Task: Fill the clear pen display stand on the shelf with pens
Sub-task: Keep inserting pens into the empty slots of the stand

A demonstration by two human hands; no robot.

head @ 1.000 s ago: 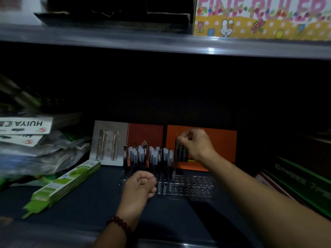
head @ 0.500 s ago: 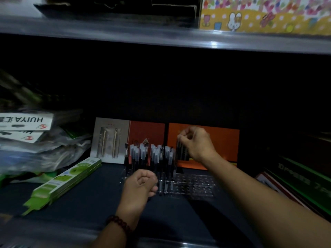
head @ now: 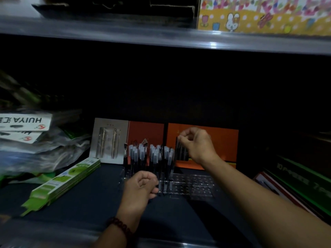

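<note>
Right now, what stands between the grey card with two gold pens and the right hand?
A cluster of capped pens, upright in the clear stand; the head view shows it.

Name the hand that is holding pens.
The right hand: it pinches a bunch of dark pens over the clear plastic pen display stand. The left hand sits curled at the stand's front, no pens visible.

Both forearms were bare, with no sleeves in view. The left wrist wore a bracelet [head: 119, 226] of round, dark reddish-brown beads; the right wrist wore nothing.
</note>
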